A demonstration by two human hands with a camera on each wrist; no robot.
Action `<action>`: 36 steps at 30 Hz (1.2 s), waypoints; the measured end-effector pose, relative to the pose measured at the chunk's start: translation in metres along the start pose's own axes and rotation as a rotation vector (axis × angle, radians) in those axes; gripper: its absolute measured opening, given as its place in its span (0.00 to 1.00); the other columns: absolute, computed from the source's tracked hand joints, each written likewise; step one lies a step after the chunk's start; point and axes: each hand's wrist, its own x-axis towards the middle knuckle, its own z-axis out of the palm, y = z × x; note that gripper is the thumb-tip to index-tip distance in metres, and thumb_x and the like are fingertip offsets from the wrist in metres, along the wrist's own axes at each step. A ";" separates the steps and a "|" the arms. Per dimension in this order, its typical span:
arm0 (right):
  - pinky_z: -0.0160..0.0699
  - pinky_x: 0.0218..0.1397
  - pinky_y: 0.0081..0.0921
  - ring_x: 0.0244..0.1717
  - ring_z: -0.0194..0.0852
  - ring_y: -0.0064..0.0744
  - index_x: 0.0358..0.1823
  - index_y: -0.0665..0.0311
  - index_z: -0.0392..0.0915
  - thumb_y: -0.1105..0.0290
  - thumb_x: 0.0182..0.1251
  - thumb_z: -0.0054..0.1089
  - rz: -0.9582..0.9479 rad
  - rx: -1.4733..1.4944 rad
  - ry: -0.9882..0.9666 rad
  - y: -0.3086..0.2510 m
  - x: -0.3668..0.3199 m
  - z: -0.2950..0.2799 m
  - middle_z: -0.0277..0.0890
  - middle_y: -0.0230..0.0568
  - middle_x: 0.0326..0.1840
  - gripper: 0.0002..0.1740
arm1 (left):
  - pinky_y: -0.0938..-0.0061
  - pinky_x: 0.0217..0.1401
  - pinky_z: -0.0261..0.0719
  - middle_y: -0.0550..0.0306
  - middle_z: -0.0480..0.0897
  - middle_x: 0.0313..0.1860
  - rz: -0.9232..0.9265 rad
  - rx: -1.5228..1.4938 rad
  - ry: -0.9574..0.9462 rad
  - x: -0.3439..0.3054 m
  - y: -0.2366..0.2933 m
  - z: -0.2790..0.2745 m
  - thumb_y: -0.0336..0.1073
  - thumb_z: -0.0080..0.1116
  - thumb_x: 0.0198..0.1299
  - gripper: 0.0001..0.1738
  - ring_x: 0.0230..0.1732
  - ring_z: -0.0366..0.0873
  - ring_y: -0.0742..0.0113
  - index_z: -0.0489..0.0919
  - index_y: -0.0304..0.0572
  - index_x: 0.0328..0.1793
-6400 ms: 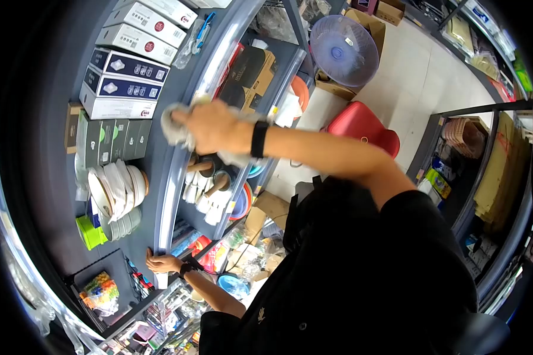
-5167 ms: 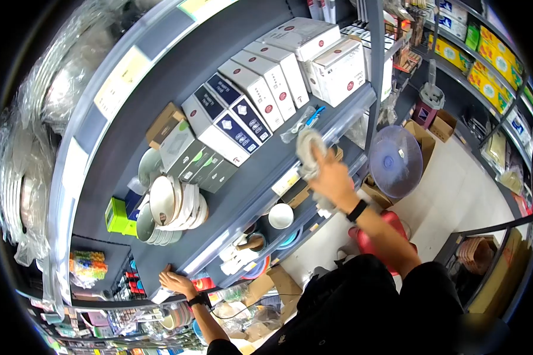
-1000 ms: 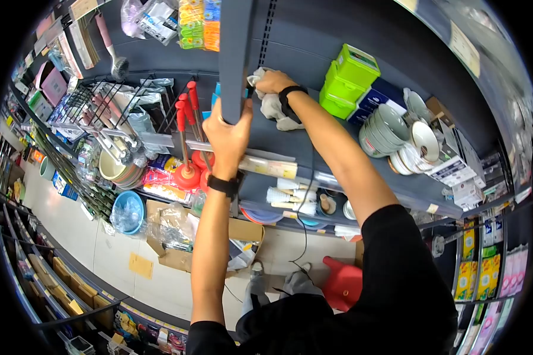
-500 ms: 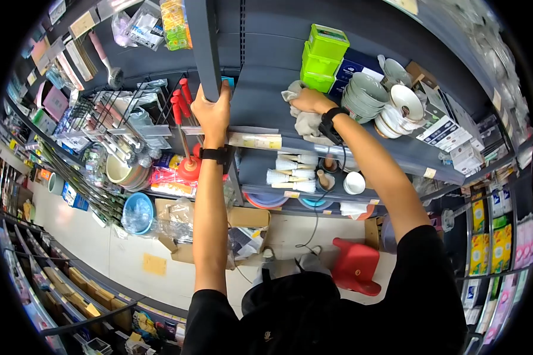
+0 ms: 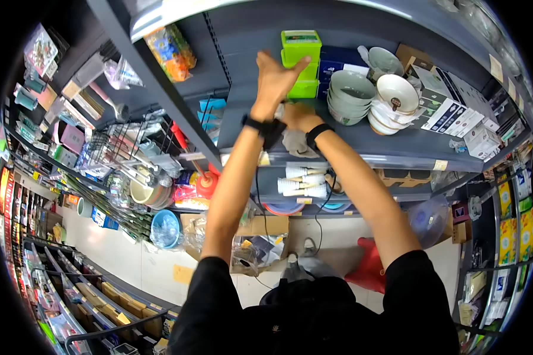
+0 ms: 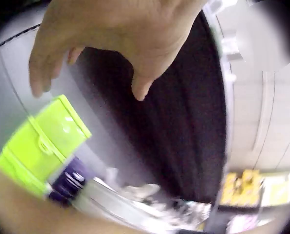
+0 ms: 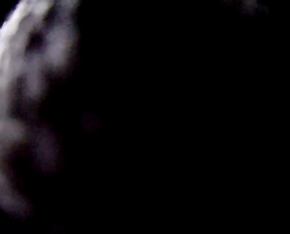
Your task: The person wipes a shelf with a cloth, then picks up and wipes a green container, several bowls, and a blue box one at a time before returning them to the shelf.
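My left hand [image 5: 274,83] is raised off the shelf upright, fingers and thumb spread, overlapping a stack of lime-green plastic boxes [image 5: 301,40]. In the left wrist view the same hand [image 6: 115,34] is above the green boxes [image 6: 52,134] and holds nothing. Just below it, my right hand [image 5: 302,117] grips a crumpled grey cloth [image 5: 299,144] on the shelf [image 5: 367,142]. Its fingertips are hidden behind the left wrist. Most of the right wrist view is dark, with blurred cloth [image 7: 28,73] along its left side.
Stacked bowls [image 5: 352,94] and white bowls [image 5: 397,97] stand right of the green boxes, with cartons [image 5: 450,106] beyond. The grey upright [image 5: 160,83] rises at left, beside a wire basket [image 5: 121,148]. White-bristled brushes [image 5: 305,182] lie on the shelf below. A red stool [image 5: 367,266] stands on the floor.
My left hand has let go of the shelf upright and moved right toward the green boxes, fingers spreading. My right hand still grips the cloth, now partly behind the left wrist.
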 end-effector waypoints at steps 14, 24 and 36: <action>0.80 0.57 0.36 0.54 0.83 0.45 0.47 0.59 0.87 0.47 0.58 0.59 -0.027 0.107 0.043 -0.003 -0.010 -0.010 0.84 0.48 0.52 0.26 | 0.58 0.62 0.76 0.28 0.72 0.62 -0.199 0.320 -0.206 0.112 -0.007 0.043 0.68 0.67 0.42 0.60 0.70 0.67 0.43 0.59 0.30 0.71; 0.81 0.43 0.38 0.42 0.85 0.55 0.40 0.69 0.84 0.47 0.60 0.64 -0.145 0.657 0.254 0.019 -0.034 -0.048 0.83 0.60 0.38 0.27 | 0.73 0.60 0.70 0.51 0.77 0.59 -0.029 -0.263 -0.202 -0.096 0.056 -0.124 0.49 0.55 0.61 0.32 0.56 0.75 0.65 0.71 0.34 0.66; 0.75 0.61 0.35 0.57 0.79 0.47 0.60 0.70 0.75 0.71 0.51 0.68 -0.409 1.062 0.346 -0.056 -0.220 -0.045 0.77 0.56 0.58 0.31 | 0.61 0.59 0.74 0.41 0.78 0.56 0.232 0.068 0.187 -0.203 0.071 -0.134 0.65 0.52 0.62 0.39 0.57 0.78 0.47 0.78 0.31 0.57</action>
